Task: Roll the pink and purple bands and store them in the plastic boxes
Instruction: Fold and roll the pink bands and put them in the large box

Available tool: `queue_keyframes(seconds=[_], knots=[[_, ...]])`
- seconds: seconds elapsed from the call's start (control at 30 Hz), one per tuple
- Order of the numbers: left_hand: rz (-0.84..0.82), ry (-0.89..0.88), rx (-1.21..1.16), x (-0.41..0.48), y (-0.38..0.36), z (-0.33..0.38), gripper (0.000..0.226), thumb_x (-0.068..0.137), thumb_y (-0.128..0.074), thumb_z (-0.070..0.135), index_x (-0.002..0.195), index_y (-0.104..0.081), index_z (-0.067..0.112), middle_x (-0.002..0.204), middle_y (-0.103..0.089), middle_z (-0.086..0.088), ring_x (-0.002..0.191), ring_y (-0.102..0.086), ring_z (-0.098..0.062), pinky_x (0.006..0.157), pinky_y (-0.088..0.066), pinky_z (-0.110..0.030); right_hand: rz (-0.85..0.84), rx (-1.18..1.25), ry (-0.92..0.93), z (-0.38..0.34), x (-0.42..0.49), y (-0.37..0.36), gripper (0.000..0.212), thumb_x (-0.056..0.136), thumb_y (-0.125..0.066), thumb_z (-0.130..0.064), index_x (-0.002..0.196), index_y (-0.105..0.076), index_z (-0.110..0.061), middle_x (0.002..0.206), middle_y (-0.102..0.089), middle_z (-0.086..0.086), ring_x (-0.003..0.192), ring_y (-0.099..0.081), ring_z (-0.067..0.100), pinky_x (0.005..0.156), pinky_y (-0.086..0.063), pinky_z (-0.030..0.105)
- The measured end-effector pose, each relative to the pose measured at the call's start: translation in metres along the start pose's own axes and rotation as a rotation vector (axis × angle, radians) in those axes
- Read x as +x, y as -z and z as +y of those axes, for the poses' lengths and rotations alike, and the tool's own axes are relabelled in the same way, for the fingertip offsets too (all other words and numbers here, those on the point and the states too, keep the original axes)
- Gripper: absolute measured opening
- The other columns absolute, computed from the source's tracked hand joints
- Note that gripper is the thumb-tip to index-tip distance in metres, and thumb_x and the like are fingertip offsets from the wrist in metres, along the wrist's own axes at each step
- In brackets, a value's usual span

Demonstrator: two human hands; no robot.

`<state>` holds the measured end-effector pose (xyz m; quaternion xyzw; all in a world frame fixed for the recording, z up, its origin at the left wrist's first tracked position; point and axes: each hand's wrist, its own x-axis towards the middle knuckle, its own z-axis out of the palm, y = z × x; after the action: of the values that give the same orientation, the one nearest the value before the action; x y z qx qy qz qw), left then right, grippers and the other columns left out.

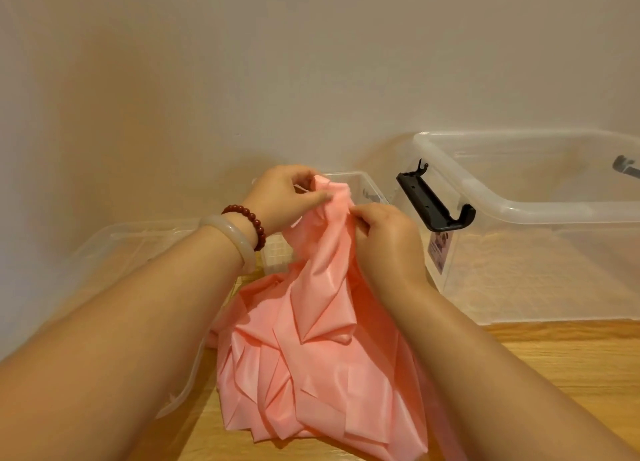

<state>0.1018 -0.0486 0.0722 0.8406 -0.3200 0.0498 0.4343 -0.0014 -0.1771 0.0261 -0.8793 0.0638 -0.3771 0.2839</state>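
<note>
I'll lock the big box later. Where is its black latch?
Head view, right of centre: the black latch hangs on the large clear box's left end, just right of the right hand.

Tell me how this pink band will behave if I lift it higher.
Probably floppy: the pink band sags in loose folds below where the left hand and right hand pinch it. Likely light, since pinches alone lift its top. Its sheen suggests it may slip.

The band (311, 349) lay heaped on the tabletop (554, 374), a small box (365, 183) behind it, a larger box (519, 208) to its right, a lid (138, 230) left.
</note>
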Motion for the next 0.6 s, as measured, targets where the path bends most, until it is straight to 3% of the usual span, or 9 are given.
queue_keyframes(seconds=[0.07, 0.13, 0.23, 0.3, 0.4, 0.53, 0.57, 0.6], knots=[[0.088, 0.011, -0.096, -0.001, 0.001, -0.004, 0.015, 0.092, -0.061, 0.014, 0.088, -0.072, 0.022, 0.084, -0.070, 0.003, 0.082, -0.065, -0.015, 0.084, -0.056, -0.042, 0.099, 0.077, -0.051, -0.002, -0.002, 0.006, 0.024, 0.091, -0.054, -0.001, 0.104, -0.074, -0.005, 0.097, -0.070, 0.007, 0.090, -0.055, 0.014, 0.073, -0.036, 0.011], [0.150, 0.061, -0.208, -0.003, 0.006, -0.008, 0.025, 0.095, -0.055, 0.012, 0.085, -0.073, 0.026, 0.087, -0.074, -0.004, 0.085, -0.069, -0.025, 0.084, -0.057, -0.047, 0.225, 0.123, -0.052, -0.002, -0.004, 0.014, 0.025, 0.089, -0.052, 0.001, 0.102, -0.073, -0.006, 0.091, -0.061, -0.004, 0.086, -0.044, -0.002, 0.075, -0.031, 0.000], [0.185, 0.109, -0.198, 0.004, 0.014, -0.018, 0.031, 0.098, -0.050, 0.016, 0.086, -0.074, 0.031, 0.092, -0.074, -0.004, 0.090, -0.069, -0.026, 0.086, -0.056, -0.047, 0.364, 0.116, -0.044, 0.001, -0.012, 0.022, 0.023, 0.086, -0.048, -0.005, 0.096, -0.068, -0.011, 0.089, -0.052, -0.012, 0.086, -0.046, 0.005, 0.078, -0.035, 0.014], [0.144, 0.112, -0.064, 0.009, 0.015, -0.022, 0.029, 0.099, -0.046, 0.016, 0.100, -0.074, 0.023, 0.097, -0.072, 0.000, 0.091, -0.066, -0.023, 0.089, -0.054, -0.041, 0.376, 0.165, -0.042, 0.000, -0.023, 0.023, 0.019, 0.084, -0.045, -0.007, 0.088, -0.061, -0.016, 0.082, -0.050, -0.016, 0.083, -0.047, 0.007, 0.075, -0.035, 0.017], [0.153, 0.096, 0.076, 0.013, 0.011, -0.019, 0.029, 0.100, -0.043, 0.014, 0.112, -0.070, 0.012, 0.099, -0.066, -0.002, 0.091, -0.060, -0.022, 0.084, -0.049, -0.031, 0.232, 0.341, -0.012, 0.000, -0.039, 0.024, 0.019, 0.077, -0.043, -0.002, 0.078, -0.052, -0.019, 0.068, -0.050, -0.013, 0.068, -0.046, 0.000, 0.062, -0.033, 0.010], [0.233, 0.111, -0.015, 0.013, 0.010, -0.020, 0.030, 0.100, -0.041, 0.015, 0.106, -0.070, 0.012, 0.099, -0.069, -0.009, 0.092, -0.063, -0.028, 0.086, -0.054, -0.043, -0.345, 0.340, 0.137, -0.003, -0.053, 0.033, 0.017, 0.070, -0.047, -0.005, 0.067, -0.059, -0.018, 0.068, -0.059, -0.005, 0.062, -0.052, 0.003, 0.057, -0.036, 0.011], [0.241, 0.123, -0.059, 0.012, 0.010, -0.020, 0.029, 0.099, -0.041, 0.016, 0.103, -0.070, 0.014, 0.097, -0.069, -0.010, 0.091, -0.064, -0.030, 0.085, -0.055, -0.047, -0.444, 0.341, 0.171, -0.005, -0.055, 0.035, 0.015, 0.072, -0.049, -0.009, 0.069, -0.062, -0.016, 0.069, -0.061, -0.006, 0.064, -0.055, 0.004, 0.058, -0.038, 0.013], [0.244, 0.130, -0.103, 0.010, 0.010, -0.020, 0.029, 0.099, -0.041, 0.016, 0.100, -0.069, 0.017, 0.096, -0.069, -0.010, 0.092, -0.065, -0.031, 0.085, -0.055, -0.049, -0.437, 0.355, 0.205, -0.008, -0.055, 0.037, 0.014, 0.076, -0.051, -0.014, 0.070, -0.065, -0.014, 0.069, -0.062, -0.007, 0.066, -0.056, 0.005, 0.060, -0.040, 0.015]])
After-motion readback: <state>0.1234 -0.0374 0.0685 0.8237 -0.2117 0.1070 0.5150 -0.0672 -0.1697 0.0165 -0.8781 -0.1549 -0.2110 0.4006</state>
